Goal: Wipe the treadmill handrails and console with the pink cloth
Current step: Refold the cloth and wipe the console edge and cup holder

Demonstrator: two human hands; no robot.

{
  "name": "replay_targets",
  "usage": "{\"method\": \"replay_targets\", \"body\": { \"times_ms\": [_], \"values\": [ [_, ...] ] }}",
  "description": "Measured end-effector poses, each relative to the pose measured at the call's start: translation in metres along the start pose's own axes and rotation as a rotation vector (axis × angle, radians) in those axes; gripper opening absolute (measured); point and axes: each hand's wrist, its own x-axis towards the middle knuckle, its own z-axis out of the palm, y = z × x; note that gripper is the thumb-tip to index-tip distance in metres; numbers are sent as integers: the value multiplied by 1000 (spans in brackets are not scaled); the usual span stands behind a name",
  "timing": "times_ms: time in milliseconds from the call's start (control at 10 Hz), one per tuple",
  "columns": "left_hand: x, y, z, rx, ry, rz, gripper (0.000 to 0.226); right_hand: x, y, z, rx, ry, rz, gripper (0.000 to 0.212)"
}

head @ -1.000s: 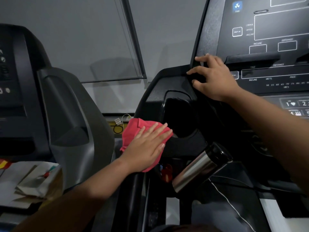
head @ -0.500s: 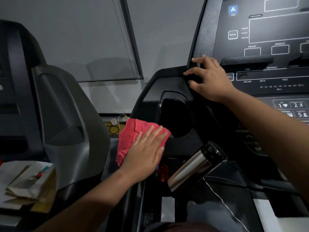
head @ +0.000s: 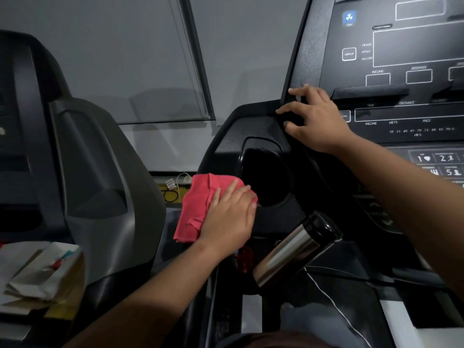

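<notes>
Fingers (head: 233, 194) of the left hand (head: 229, 217) lie flat, pressing the pink cloth (head: 198, 207) beside the cupholder; right hand (head: 316, 119) loosely braces the console (head: 414, 46). Mid-wipe, handrails probably next.

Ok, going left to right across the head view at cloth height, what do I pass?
Stack of papers → neighbouring grey machine → pink cloth → left hand pressing it → steel flask → right forearm.
</notes>
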Motion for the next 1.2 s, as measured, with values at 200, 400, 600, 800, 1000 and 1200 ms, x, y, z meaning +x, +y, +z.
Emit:
{"method": "replay_targets", "body": {
  "times_ms": [200,400,600,800,1000,1200],
  "values": [
    [-31,8,2,101,-3,-58,60,0,2,1,2,9,-2,33],
    [15,-1,-8,-18,-141,-34,47,1,0,0,-6,4,0,33],
    [-5,3,-2,-19,-31,-27,60,0,-1,1,-13,14,-2,33],
    [-16,2,-7,-16,-73,5,71,1,0,0,-21,16,0,33],
    [22,-8,-9,-20,-178,-30,45,0,-2,0,-22,12,3,33],
    [-12,4,-3,-21,-61,-23,72,1,-1,-1,-25,9,2,33]
  ]
}}
